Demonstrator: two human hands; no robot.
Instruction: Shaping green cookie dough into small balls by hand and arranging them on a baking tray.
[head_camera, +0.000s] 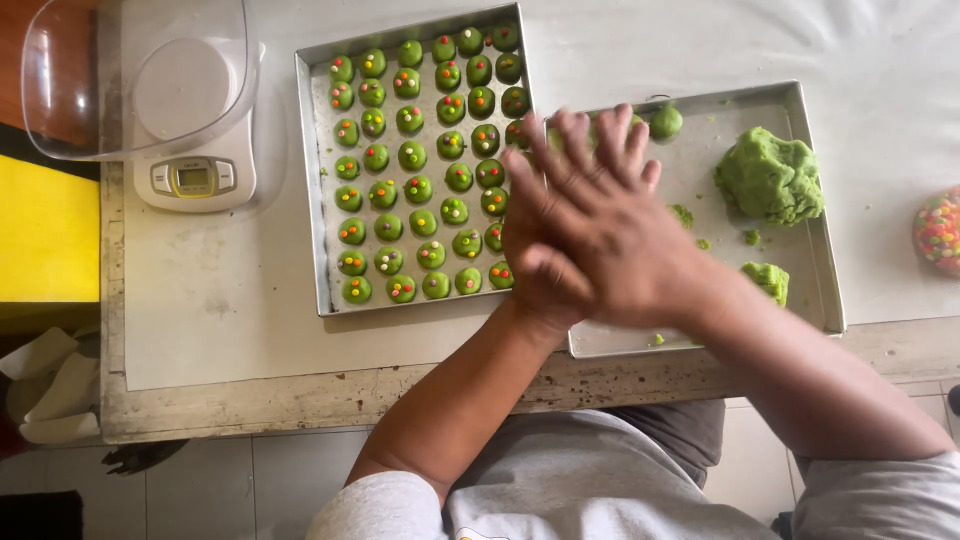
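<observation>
DESK: What does the head camera show?

OPERATOR: I see 2 bare hands pressed palm to palm above a pale worktable (250, 300). The right hand (610, 225) lies on top, fingers stretched flat and spread; the left hand (535, 255) sits beneath it, mostly covered. I cannot tell what, if anything, lies between the palms.

DESK: And the dough?

OPERATOR: A large lump of green dough (770, 175) rests on the shallow rectangular metal tray (820, 290) just right of the hands, with a smaller green piece (768, 280) near the front rim and 1 plain green ball (666, 122) at the back. To the left, touching that tray, a second metal baking tray (318, 250) holds rows of small green balls topped with coloured sprinkles (418, 188).

DESK: Anything else?

OPERATOR: A white kitchen scale carrying a clear plastic bowl (190, 170) stands at far left.
</observation>
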